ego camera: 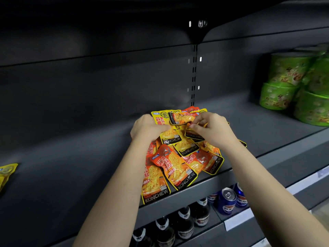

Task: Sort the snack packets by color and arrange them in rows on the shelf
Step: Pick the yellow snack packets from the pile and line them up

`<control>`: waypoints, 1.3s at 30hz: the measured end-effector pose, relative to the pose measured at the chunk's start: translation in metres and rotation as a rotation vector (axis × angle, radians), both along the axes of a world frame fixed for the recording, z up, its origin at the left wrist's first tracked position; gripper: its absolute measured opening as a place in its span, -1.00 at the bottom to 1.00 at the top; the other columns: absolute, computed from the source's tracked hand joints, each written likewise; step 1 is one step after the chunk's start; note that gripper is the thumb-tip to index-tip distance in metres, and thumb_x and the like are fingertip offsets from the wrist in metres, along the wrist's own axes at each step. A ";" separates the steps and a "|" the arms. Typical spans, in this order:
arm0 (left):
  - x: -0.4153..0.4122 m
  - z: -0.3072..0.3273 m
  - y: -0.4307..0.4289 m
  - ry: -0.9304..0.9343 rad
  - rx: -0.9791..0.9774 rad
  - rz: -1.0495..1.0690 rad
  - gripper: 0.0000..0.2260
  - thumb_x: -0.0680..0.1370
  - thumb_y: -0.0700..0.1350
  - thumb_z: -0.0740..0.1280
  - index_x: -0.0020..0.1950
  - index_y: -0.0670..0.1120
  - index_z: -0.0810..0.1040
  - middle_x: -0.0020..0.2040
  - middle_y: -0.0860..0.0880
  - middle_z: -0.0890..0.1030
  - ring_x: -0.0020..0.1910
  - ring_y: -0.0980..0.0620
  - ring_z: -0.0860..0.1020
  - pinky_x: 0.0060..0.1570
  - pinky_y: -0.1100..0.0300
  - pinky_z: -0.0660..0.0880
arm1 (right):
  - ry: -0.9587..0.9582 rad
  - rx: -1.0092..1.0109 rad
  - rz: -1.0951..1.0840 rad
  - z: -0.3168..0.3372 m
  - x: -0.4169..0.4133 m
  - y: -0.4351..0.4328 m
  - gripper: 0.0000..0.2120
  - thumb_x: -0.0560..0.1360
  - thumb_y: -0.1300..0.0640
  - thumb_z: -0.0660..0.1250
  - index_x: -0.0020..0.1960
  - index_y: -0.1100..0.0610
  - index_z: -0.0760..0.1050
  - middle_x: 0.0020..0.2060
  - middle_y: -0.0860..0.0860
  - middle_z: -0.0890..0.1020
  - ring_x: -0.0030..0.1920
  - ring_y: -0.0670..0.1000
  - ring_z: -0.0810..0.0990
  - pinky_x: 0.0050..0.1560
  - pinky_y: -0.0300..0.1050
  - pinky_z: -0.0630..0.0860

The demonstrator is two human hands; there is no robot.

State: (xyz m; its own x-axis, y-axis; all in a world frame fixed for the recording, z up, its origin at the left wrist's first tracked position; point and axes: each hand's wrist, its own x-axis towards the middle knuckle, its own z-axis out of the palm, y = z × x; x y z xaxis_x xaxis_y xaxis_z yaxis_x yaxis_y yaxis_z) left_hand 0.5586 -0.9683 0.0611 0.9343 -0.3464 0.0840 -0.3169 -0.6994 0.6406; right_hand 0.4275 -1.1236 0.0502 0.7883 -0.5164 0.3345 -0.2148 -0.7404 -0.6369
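Dark grey store shelving, dim light. We face the shelf (71, 175), a bare metal deck with a slotted upright behind it.

Snack packets (178, 166): one mixed heap, yellow and orange-red together, lying on the shelf right under the fingers (199, 121) and spilling toward us. The nearest ones overhang the front lip. No rows here; we judge the sorting barely begun.

Right hand (211, 129): fingers pressed together, pinching the edge of a raised packet (179, 118) lifted clear above the top of the heap. We read this as singling one out so its colour can be checked and it can come away alone.

Left hand (146, 127): fingers curled down into the upper left side of the heap, gripping among the yellow packets. The tips are hidden, so we cannot tell how many are held. Probably it steadies the heap so the pull does not drag neighbours off the lip.

Outward:
- Far left of the fingers, a lone yellow packet (7, 173) lies on the same shelf, well apart from the heap; likely the start of a yellow row.
- Right of the fingers, stacked green bowls (284, 82).
- Below the fingers, on the lower shelf, dark bottles (183, 223) and blue cans (227, 198).

Note: the packets look glossy, so we expect them to slide easily.
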 end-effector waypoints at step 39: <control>0.012 -0.012 0.002 0.132 -0.185 0.016 -0.68 0.48 0.16 0.41 -0.20 -0.08 0.49 -0.33 -0.05 0.63 -0.31 0.00 0.66 -0.10 0.07 0.64 | -0.324 0.709 0.240 0.001 -0.009 -0.007 -0.79 0.49 0.26 0.41 0.12 0.22 0.59 -0.07 0.08 0.73 -0.07 0.10 0.71 0.06 0.07 0.62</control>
